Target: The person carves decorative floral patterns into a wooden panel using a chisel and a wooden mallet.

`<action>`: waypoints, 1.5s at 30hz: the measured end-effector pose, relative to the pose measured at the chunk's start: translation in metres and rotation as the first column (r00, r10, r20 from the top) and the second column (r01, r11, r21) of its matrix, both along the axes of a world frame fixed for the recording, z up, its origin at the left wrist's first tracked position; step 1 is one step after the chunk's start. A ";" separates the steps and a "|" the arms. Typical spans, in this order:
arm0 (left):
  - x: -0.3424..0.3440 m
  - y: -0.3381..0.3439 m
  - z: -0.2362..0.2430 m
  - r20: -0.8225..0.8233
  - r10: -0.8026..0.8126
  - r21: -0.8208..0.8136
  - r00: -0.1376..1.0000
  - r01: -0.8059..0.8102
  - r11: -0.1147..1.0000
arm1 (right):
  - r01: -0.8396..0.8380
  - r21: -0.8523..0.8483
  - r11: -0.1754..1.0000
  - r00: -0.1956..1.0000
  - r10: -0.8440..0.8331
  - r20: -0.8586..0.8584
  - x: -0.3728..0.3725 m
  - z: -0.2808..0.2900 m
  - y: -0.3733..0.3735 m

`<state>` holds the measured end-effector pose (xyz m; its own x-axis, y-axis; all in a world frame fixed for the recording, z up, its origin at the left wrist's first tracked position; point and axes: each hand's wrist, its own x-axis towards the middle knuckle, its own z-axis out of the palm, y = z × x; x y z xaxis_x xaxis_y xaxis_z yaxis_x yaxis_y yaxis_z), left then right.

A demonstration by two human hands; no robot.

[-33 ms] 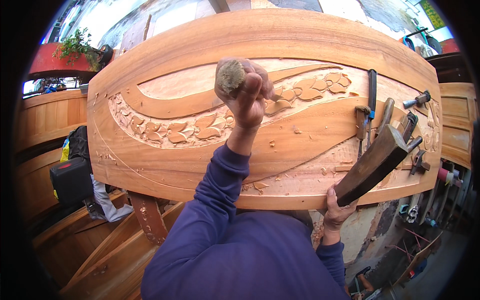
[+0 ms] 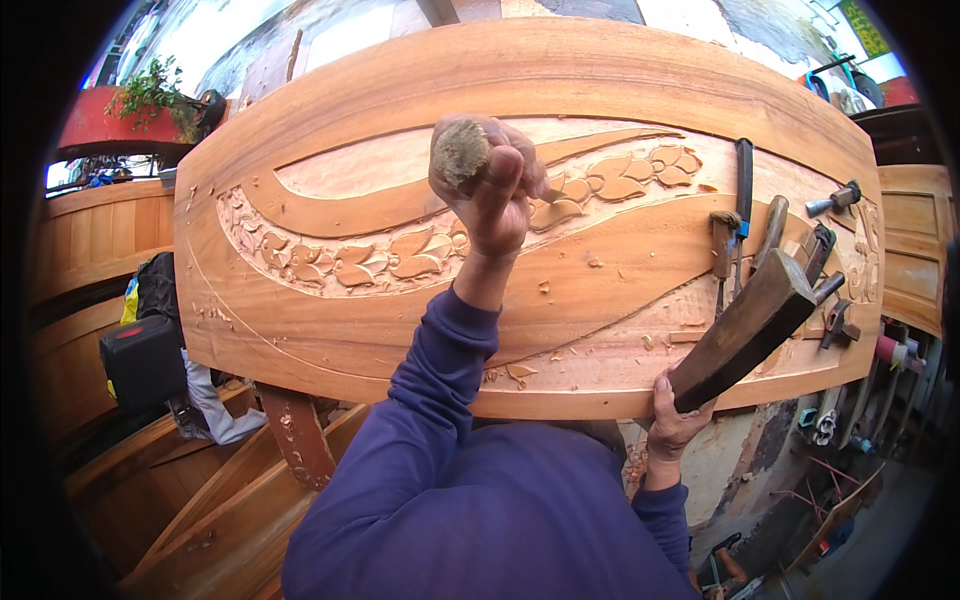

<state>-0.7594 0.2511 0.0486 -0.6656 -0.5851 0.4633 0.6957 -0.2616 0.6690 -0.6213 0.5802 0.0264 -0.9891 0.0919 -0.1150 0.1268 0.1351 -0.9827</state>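
A wooden door panel (image 2: 560, 390) with carved leaves and flowers along a curved band lies in front of me. Over the middle of that band, my left hand (image 2: 495, 205) is closed round a chisel (image 2: 462, 152). The worn butt of its handle points up, and the hand hides most of the tool. Part of the blade shows beside a carved leaf. At the panel's near edge, my right hand (image 2: 675, 425) grips a dark wooden mallet (image 2: 742, 335), its thick head raised and tilted to the right.
Right of centre on the panel lie a blue-black file (image 2: 744, 190), a wood-handled chisel (image 2: 724, 245), a metal-ended tool (image 2: 835, 198) and other hand tools. Wood chips (image 2: 520, 372) are scattered about. A black case (image 2: 142, 360) stands at the left, with timber below.
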 end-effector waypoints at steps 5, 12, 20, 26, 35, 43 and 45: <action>0.000 -0.002 -0.003 0.009 0.004 -0.055 1.000 -0.003 0.998 | 0.000 -0.007 1.000 1.000 0.000 -0.014 -0.001 -0.001 0.000; 0.001 0.002 0.000 0.011 0.014 -0.055 1.000 -0.013 0.998 | 0.006 0.016 1.000 1.000 -0.006 -0.012 0.002 -0.001 0.001; -0.005 0.009 -0.015 0.198 0.119 -0.248 0.973 -0.068 0.966 | -0.115 0.012 0.993 0.987 0.116 -0.108 -0.079 0.083 -0.025; -0.010 0.015 -0.003 0.280 0.109 -0.186 0.954 -0.057 0.981 | -0.074 0.091 0.993 0.853 0.111 -0.510 -0.147 0.212 -0.056; -0.029 0.025 -0.003 0.162 0.198 -0.472 0.967 -0.100 0.876 | -0.012 0.842 0.539 0.398 0.775 -0.490 -0.174 0.191 -0.087; -0.022 0.024 0.012 0.391 0.084 -0.435 0.917 0.104 0.894 | -0.167 0.365 0.916 0.714 0.368 -0.596 -0.158 0.211 -0.096; -0.028 0.034 0.019 0.251 -0.067 -0.310 0.966 0.146 0.940 | -0.010 0.813 0.583 0.435 0.734 -0.521 -0.175 0.175 -0.074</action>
